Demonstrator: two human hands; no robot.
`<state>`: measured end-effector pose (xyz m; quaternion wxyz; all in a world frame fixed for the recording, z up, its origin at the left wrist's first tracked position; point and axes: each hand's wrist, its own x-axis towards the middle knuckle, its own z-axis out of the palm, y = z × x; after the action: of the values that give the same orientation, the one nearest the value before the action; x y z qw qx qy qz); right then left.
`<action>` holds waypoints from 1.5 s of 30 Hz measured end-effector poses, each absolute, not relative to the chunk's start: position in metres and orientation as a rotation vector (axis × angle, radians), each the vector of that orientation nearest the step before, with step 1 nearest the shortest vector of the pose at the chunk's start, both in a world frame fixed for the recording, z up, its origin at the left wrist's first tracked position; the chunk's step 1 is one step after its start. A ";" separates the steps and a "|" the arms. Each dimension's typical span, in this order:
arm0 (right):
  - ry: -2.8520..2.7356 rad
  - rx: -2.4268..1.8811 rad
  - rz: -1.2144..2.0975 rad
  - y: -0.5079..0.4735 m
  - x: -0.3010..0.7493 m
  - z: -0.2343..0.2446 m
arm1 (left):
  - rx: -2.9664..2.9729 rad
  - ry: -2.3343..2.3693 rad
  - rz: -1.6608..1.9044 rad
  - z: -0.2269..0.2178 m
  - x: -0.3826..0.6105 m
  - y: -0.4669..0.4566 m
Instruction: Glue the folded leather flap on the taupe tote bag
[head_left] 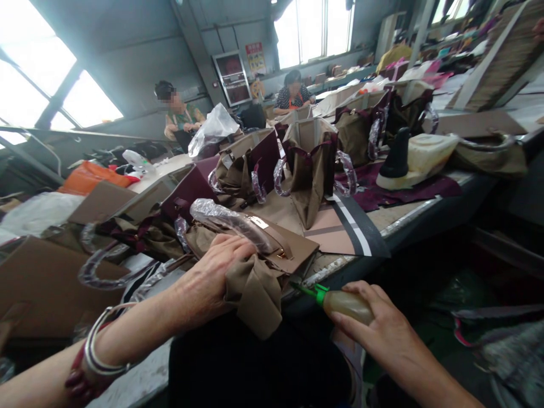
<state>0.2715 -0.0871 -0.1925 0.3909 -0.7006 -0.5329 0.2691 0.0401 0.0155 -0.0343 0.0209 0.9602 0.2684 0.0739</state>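
Note:
A brown handbag (293,235) lies tilted at the table's near edge, its handle (229,218) wrapped in clear plastic. My left hand (221,272) is closed on the bag's loose olive-brown fabric (257,294), which hangs over the edge; its fingertips are partly hidden. In my right hand (374,317) is a squeeze bottle (348,306) of cloudy yellowish liquid with a green cap. The dark tip of its nozzle (300,287) points left, close to the bag's lower right corner; whether it touches cannot be made out.
Several handbags with plastic-wrapped handles, including one upright bag (312,164), crowd the table. To the right, a cut-open plastic container (429,156) with a black object beside it rests on purple cloth (369,192). A striped panel (340,226) overlaps the edge. Two people sit farther back.

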 end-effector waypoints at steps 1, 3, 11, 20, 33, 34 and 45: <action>-1.355 -1.780 0.687 -0.088 0.271 -0.191 | 2.986 0.833 0.228 -0.034 0.040 0.015; -1.374 -1.748 0.738 -0.093 0.268 -0.188 | 3.003 0.828 0.224 -0.035 0.039 0.015; -1.375 -1.747 0.744 -0.095 0.270 -0.199 | 3.069 0.826 0.317 -0.047 0.031 0.019; -1.358 -1.683 0.627 -0.103 0.255 -0.183 | 3.123 0.770 0.386 -0.045 0.032 0.016; -1.219 -1.576 0.890 -0.113 0.249 -0.159 | 3.123 0.790 0.456 -0.046 0.035 0.016; -1.145 -1.595 0.928 -0.113 0.249 -0.158 | 3.112 0.800 0.473 -0.047 0.036 0.017; -0.919 -1.661 0.665 -0.101 0.287 -0.159 | 2.971 1.073 0.858 -0.036 0.079 0.032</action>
<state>0.2872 -0.1008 -0.1593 0.5356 -0.6974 -0.3858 0.2793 0.0790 0.0321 -0.0358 -0.0658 0.9057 0.3270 0.2615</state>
